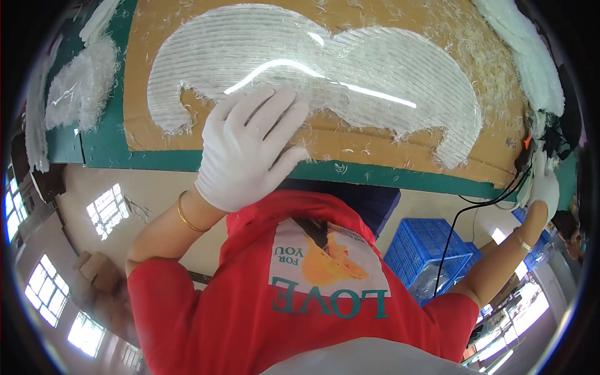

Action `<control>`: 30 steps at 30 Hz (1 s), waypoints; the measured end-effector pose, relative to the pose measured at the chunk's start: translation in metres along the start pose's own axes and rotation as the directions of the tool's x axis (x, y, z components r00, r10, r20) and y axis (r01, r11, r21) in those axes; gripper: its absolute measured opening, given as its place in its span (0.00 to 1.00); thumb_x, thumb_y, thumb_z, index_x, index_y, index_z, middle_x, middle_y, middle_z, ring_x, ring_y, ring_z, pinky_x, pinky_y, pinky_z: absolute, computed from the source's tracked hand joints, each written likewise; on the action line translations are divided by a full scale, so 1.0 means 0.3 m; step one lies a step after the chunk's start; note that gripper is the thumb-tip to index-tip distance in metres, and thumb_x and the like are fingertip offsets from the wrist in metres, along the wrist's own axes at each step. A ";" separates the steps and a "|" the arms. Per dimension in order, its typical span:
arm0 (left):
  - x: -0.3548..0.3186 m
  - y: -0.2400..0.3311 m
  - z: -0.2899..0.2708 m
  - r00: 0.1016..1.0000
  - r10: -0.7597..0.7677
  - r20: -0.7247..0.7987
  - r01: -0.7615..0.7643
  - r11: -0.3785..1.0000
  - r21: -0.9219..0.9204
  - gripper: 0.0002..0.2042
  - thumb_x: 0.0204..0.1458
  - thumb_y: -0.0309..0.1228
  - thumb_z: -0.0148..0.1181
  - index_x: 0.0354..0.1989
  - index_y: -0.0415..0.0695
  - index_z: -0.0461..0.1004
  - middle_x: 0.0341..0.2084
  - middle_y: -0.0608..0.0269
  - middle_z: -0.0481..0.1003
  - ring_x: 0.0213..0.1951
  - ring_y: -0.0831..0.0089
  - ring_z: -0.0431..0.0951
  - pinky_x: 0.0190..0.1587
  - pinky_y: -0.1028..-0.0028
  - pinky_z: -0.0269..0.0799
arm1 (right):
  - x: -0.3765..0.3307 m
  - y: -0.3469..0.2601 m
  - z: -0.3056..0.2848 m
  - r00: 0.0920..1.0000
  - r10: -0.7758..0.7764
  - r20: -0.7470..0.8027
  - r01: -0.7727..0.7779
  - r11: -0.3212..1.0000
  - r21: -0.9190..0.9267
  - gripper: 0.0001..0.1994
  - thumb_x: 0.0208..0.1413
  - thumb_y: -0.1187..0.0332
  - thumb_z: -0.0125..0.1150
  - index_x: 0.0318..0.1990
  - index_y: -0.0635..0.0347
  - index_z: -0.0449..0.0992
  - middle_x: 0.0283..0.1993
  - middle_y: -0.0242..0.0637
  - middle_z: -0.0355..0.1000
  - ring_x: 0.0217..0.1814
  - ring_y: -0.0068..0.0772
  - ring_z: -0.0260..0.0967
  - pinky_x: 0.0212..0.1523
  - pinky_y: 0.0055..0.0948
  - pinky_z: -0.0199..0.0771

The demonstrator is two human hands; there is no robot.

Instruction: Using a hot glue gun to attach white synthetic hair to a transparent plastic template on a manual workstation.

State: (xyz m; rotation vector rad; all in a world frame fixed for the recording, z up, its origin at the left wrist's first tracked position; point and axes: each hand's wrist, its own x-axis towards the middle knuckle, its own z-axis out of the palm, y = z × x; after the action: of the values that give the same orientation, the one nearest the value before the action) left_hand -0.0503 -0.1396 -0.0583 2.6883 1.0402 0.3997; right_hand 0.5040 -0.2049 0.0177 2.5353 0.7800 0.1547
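One lettered shirt (212,319); left fingers (289,124) spread on white piece (312,84); right fingers (544,170) unclear.

At far right, whether anything is held by the right hand (545,192) cannot be told, and the cardboard sheet (140,62) is cropped at the top.

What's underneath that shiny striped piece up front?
Brown cardboard shows around the striped piece, with the green table beneath the cardboard. The left hand covers part of the piece's lower edge. Whatever lies directly under the piece is covered from view.
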 end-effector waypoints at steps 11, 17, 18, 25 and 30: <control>-0.030 0.006 0.026 0.997 -0.069 0.025 0.069 0.997 -0.016 0.28 0.46 0.35 0.66 0.58 0.42 0.74 0.59 0.46 0.70 0.60 0.44 0.68 0.60 0.52 0.64 | -0.761 -0.648 -0.181 0.217 -0.785 -0.580 0.972 0.118 0.204 0.18 0.49 0.66 0.72 0.49 0.56 0.80 0.50 0.38 0.77 0.51 0.46 0.75 0.49 0.39 0.76; -0.044 0.000 0.027 0.998 -0.058 0.012 0.058 0.998 -0.017 0.25 0.48 0.34 0.66 0.58 0.48 0.76 0.62 0.45 0.66 0.62 0.39 0.65 0.63 0.46 0.59 | -0.762 -0.722 -0.150 0.181 -0.820 -0.543 0.983 0.132 0.128 0.21 0.48 0.59 0.70 0.50 0.53 0.75 0.58 0.32 0.69 0.58 0.38 0.70 0.49 0.38 0.76; -0.044 -0.001 0.026 0.998 -0.059 0.009 0.059 0.998 -0.023 0.25 0.48 0.34 0.66 0.57 0.48 0.77 0.62 0.46 0.66 0.62 0.38 0.65 0.63 0.44 0.58 | -0.761 -0.725 -0.145 0.182 -0.826 -0.534 0.982 0.129 0.136 0.22 0.48 0.59 0.70 0.50 0.54 0.74 0.59 0.32 0.69 0.59 0.39 0.70 0.48 0.38 0.77; -0.051 -0.010 0.031 0.999 -0.048 -0.007 0.048 0.999 -0.027 0.20 0.49 0.32 0.64 0.53 0.49 0.80 0.62 0.48 0.67 0.62 0.38 0.65 0.63 0.40 0.55 | -0.782 -0.714 -0.171 0.294 -0.877 -0.381 0.938 0.188 0.291 0.25 0.50 0.60 0.72 0.55 0.59 0.77 0.64 0.40 0.71 0.62 0.48 0.69 0.56 0.42 0.74; -0.052 -0.008 0.025 0.998 -0.069 0.001 0.069 0.998 -0.004 0.19 0.50 0.31 0.63 0.52 0.51 0.80 0.62 0.51 0.67 0.64 0.39 0.63 0.64 0.37 0.52 | -0.768 -0.725 -0.153 0.261 -0.860 -0.439 0.959 0.180 0.217 0.24 0.51 0.60 0.70 0.55 0.60 0.75 0.62 0.39 0.69 0.58 0.45 0.72 0.50 0.39 0.77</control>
State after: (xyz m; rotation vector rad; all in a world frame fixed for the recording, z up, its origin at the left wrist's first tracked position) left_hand -0.0603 -0.1495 -0.0688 2.6406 1.1267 0.3879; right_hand 0.1925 -0.1568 -0.0384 1.8616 2.5881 -0.2070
